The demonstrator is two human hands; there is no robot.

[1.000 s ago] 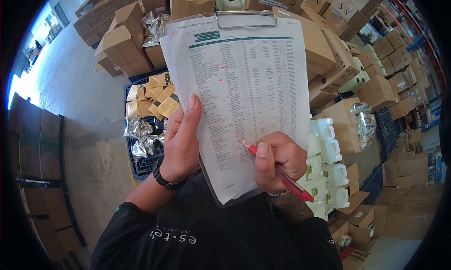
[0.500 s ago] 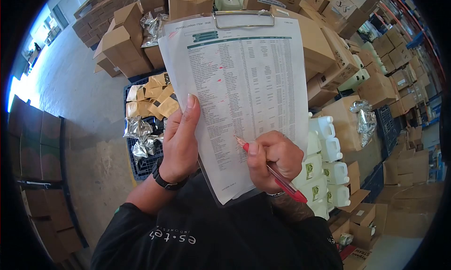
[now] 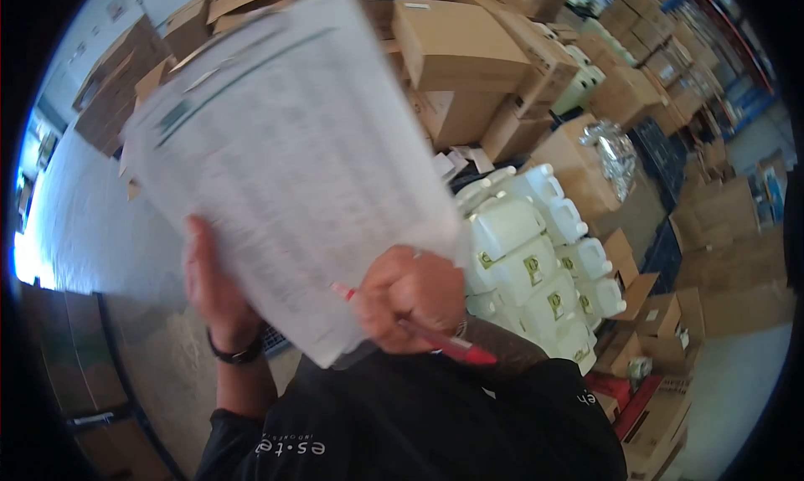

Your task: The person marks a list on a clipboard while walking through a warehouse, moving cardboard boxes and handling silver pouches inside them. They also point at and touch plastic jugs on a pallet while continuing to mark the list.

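My left hand [image 3: 216, 280] grips the left edge of a clipboard, with the thumb lying over the paper. Printed sheets [image 3: 285, 171] cover the board, tilted to the left and smeared by motion; a green header line runs across their top. My right hand [image 3: 413, 298] is closed around a red pen [image 3: 452, 344] at the lower right of the sheets. The pen's tip points up and left over the paper. A dark watch band [image 3: 234, 353] circles my left wrist.
White jerrycans [image 3: 536, 267] with green labels stand stacked to my right. Cardboard boxes [image 3: 456, 50] fill the back, and silver foil packs [image 3: 613, 156] lie on one carton. Dark stacked cartons [image 3: 71, 355] stand at left beside the grey floor [image 3: 167, 330].
The clipboard has swung left and tilted, with both hands moving left along with it. The view has turned right, and the pouches on the pallet are now hidden.
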